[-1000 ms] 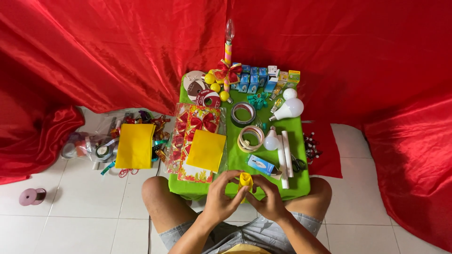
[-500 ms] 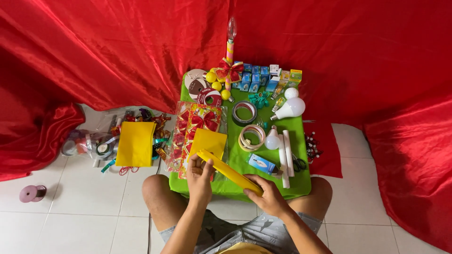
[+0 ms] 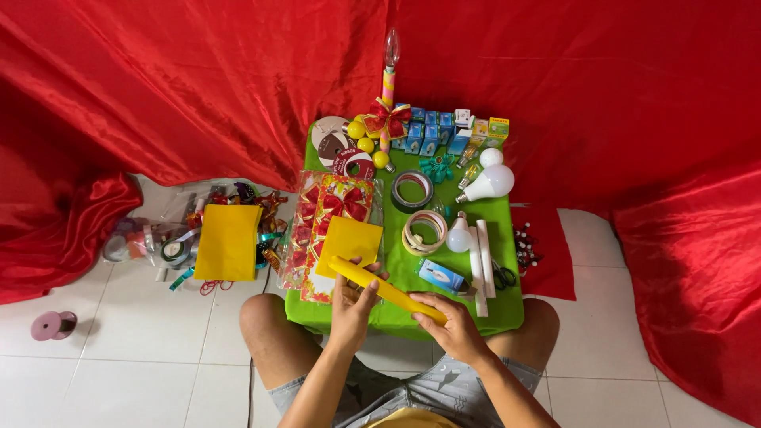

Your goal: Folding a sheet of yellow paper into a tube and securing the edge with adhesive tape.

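Observation:
A rolled yellow paper tube (image 3: 384, 288) runs diagonally between both my hands over the front edge of the small green table (image 3: 507, 309). My left hand (image 3: 354, 299) grips its upper left end, just below a flat yellow sheet (image 3: 349, 243) that lies on packets of red bows (image 3: 329, 208). My right hand (image 3: 449, 320) holds the tube's lower right end, near a small blue box (image 3: 442, 277) and two white sticks (image 3: 480, 261).
Tape rolls (image 3: 413, 189), white bulbs (image 3: 488, 184), yellow balls, blue boxes (image 3: 428, 131) and a tall candle-shaped lamp (image 3: 388, 75) crowd the table. Another yellow sheet (image 3: 227, 241) and craft clutter lie on the tiled floor at left. Red cloth (image 3: 198, 71) surrounds everything. My bare knees flank the table.
A second ago both hands were close together around a small yellow roll. They have since drawn apart, and the yellow tube now stretches diagonally between them.

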